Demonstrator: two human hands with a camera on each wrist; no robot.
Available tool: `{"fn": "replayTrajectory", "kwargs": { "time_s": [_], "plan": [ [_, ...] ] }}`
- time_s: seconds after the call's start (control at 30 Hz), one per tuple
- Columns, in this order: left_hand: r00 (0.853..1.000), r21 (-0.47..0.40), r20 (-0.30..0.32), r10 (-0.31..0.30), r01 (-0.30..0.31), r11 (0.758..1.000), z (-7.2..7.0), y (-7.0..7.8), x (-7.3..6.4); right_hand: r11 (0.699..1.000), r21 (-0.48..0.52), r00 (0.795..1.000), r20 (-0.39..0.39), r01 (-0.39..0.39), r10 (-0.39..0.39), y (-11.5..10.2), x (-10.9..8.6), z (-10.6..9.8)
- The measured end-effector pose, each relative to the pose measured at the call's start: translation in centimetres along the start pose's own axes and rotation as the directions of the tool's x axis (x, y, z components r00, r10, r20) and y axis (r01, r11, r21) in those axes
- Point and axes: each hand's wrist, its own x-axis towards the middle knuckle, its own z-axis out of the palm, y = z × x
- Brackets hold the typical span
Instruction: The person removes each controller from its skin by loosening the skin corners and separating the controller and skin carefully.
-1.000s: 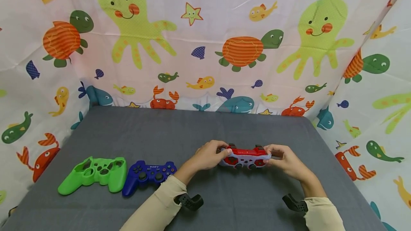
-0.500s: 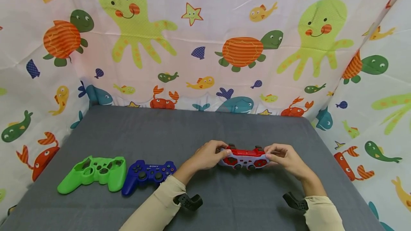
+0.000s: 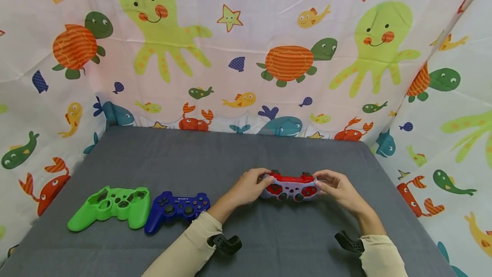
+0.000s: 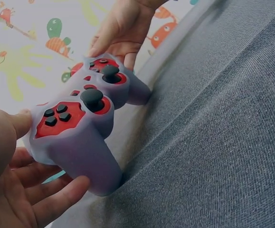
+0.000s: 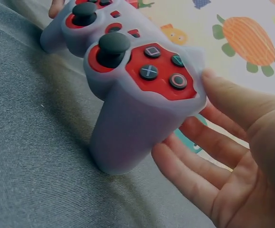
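Between both hands is a red game controller (image 3: 292,178) with black sticks and buttons, wearing a pale lavender silicone cover (image 5: 123,118). Its face tilts toward the head camera, and its handle ends reach down to the cloth in the wrist views. My left hand (image 3: 246,189) pinches the left end, thumb on the cover's upper edge and fingers behind. At the opposite end my right hand (image 3: 340,189) holds the upper corner, thumb tip against the cover's edge beside the symbol buttons (image 5: 163,71). Red shows along the top, where the cover leaves the shoulder side bare.
To the left lie a bright green controller cover (image 3: 137,217) and a blue controller (image 3: 180,202), side by side on the grey cloth (image 3: 192,153). A sea-animal curtain (image 3: 238,76) surrounds the table at the back and sides. Black bands (image 3: 226,243) sit on both wrists.
The controller has tipped so its face shows more. My right hand has shifted slightly left and up, and the cover's right corner, stretched outward earlier, now sits closer in. My left hand stays nearly still.
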Motion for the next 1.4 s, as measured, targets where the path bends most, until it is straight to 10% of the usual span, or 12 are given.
{"fn": "replayTrajectory", "kwargs": {
  "time_s": [0.63, 0.97, 1.4],
  "plan": [
    [1.0, -0.003, -0.015, -0.011, 0.011, 1.0, -0.1, -0.1, -0.3, 0.993, 0.008, 0.989, -0.093, -0.118, 0.118, -0.9, 0.8, 1.5],
    [0.995, -0.097, 0.006, -0.104, 0.104, 0.99, -0.1, 0.1, -0.5, 0.992, 0.005, 0.985, 0.116, -0.128, 0.126, -0.4, 0.4, 1.1],
    [1.0, 0.13, 0.001, 0.031, -0.031, 0.991, 0.0, -0.4, -0.5, 0.999, -0.045, 0.989, 0.147, -0.017, 0.024, 0.7, 0.9, 2.0]
  ]
}}
